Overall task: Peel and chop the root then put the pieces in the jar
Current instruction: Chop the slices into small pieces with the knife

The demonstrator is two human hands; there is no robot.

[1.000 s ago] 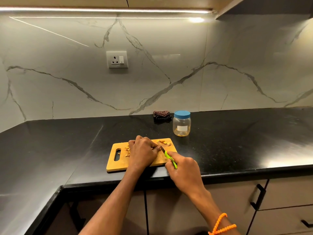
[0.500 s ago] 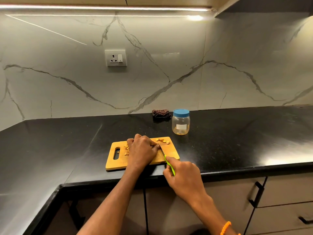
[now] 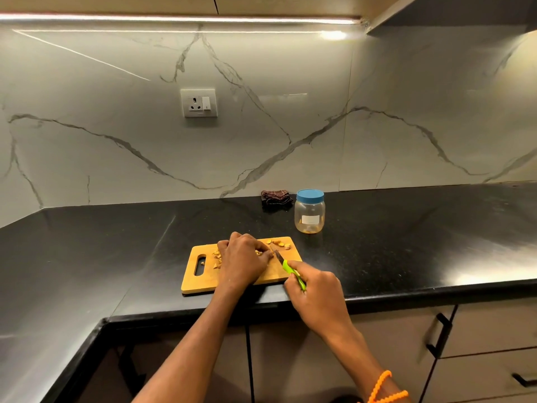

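1. The step in hand, as I judge it, is chopping. The left hand (image 3: 243,261) lies curled over the root (image 3: 259,252) near the middle of the cutting board (image 3: 200,282), pinning it down; only a sliver of the root shows at the fingertips, so its remaining length cannot be told.
2. The right hand (image 3: 315,295) is closed round the green handle of the knife (image 3: 287,267), forefinger laid along the top, with the blade pointing toward 11 o'clock and its tip right beside the left fingertips.
3. To do this well, keep the left fingertips tucked back from the edge — the blade works very close to them — and take short, straight-down cuts so slices fall toward 1 o'clock, where cut pieces (image 3: 280,244) already lie at the board's far right corner.
4. More bits (image 3: 217,258) sit at 9 o'clock of the left hand, near the handle slot; whether they are peel or pieces I cannot tell.
5. The jar (image 3: 309,212) stands on the black counter (image 3: 406,242) at 1 o'clock of the board, well apart from it, blue lid on — it must come off before any transfer. A dark cloth (image 3: 276,197) lies just beside the jar at its 10 o'clock.
6. Against half a second ago, little differs: the left hand holds the same place, and the knife sits slightly farther up the board, its handle a touch closer to the left hand.
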